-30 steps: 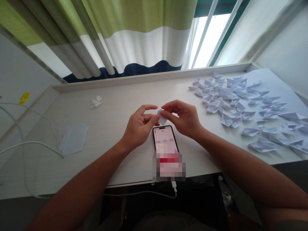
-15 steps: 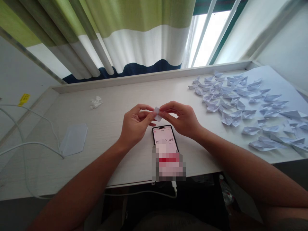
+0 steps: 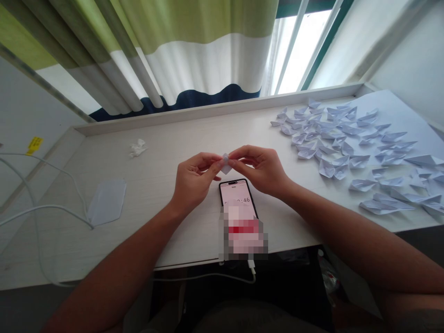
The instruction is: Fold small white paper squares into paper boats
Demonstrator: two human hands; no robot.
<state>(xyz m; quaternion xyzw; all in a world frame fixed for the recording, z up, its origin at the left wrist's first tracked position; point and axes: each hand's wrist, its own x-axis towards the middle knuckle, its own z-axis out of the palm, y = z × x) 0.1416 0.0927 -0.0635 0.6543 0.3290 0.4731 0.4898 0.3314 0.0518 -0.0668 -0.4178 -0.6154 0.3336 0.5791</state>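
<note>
Both hands meet over the middle of the white desk (image 3: 156, 152), pinching one small folded white paper piece (image 3: 225, 163) between their fingertips. My left hand (image 3: 194, 178) grips its left side with thumb and forefinger. My right hand (image 3: 262, 169) holds its right side, fingers curled. Just below them lies a black phone (image 3: 236, 196) showing a running timer, part of its screen blurred.
Several folded white paper boats (image 3: 350, 143) cover the desk's right side. A flat stack of white paper (image 3: 106, 201) and a crumpled scrap (image 3: 138, 147) lie to the left. White cables (image 3: 41, 208) trail over the left edge. Striped curtains (image 3: 180, 55) hang behind the desk.
Both hands have lifted the paper piece slightly away from the phone and drawn closer together on it. The timer has advanced by a second.
</note>
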